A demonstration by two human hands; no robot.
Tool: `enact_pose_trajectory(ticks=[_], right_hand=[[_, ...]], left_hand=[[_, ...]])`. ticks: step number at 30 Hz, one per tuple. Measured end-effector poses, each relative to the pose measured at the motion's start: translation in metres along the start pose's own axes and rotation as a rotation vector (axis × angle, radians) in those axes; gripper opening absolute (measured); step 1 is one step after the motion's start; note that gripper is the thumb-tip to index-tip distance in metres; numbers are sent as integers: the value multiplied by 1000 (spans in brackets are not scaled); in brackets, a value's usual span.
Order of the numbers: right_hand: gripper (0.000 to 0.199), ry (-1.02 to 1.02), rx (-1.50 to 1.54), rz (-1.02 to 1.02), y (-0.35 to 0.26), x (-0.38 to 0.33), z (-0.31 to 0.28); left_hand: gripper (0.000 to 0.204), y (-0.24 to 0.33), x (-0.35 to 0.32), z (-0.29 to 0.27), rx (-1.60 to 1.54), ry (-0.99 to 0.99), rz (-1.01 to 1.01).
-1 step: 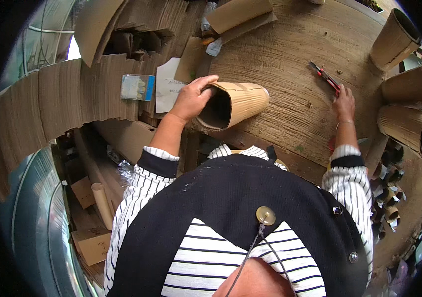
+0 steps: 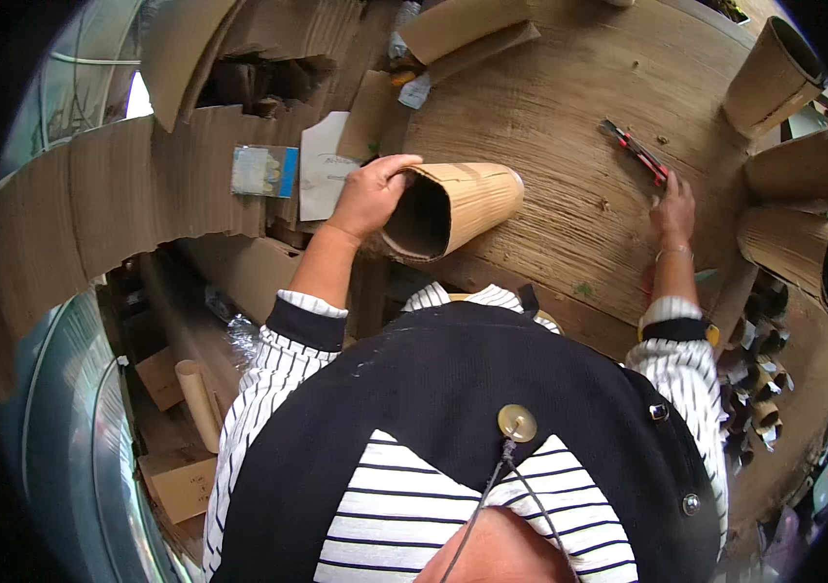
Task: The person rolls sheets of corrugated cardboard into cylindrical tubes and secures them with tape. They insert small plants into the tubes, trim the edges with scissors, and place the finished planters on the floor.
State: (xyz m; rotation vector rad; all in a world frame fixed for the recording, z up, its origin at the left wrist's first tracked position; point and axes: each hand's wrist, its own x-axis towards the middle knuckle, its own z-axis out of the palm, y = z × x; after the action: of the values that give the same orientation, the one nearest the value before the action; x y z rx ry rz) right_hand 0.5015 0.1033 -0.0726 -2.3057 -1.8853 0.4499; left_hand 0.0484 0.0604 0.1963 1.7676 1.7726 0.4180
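A tube of corrugated cardboard [image 2: 467, 199] lies on its side on the wooden table [image 2: 569, 78], open mouth toward me. My left hand [image 2: 370, 194] grips the upper left rim of that mouth, thumb over the edge. Far to the right, my right hand [image 2: 674, 209] rests on the table with its fingers curled over the near end of a red cutter [image 2: 633, 146], which lies slanted on the wood.
Three more cardboard tubes [image 2: 803, 170] lie along the table's right edge, with several small rolls [image 2: 759, 389] below them. A long curved corrugated sheet [image 2: 93, 194] stands at the left, beside a clear packet [image 2: 263, 170] and white paper [image 2: 322, 165]. Boxes [image 2: 181, 486] sit on the floor.
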Motion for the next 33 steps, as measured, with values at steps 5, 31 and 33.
enact_pose_trajectory(ticks=[5,31,33], right_hand=[[58,-326,-34,387,-11,-100,-64],[52,-178,-13,292,-33,-158,-17],[49,-250,-33,315,-36,-158,-25]], left_hand=[[24,5,-13,1,192,84,113],[35,0,-33,2,83,-75,37],[35,2,-29,2,72,-93,44]])
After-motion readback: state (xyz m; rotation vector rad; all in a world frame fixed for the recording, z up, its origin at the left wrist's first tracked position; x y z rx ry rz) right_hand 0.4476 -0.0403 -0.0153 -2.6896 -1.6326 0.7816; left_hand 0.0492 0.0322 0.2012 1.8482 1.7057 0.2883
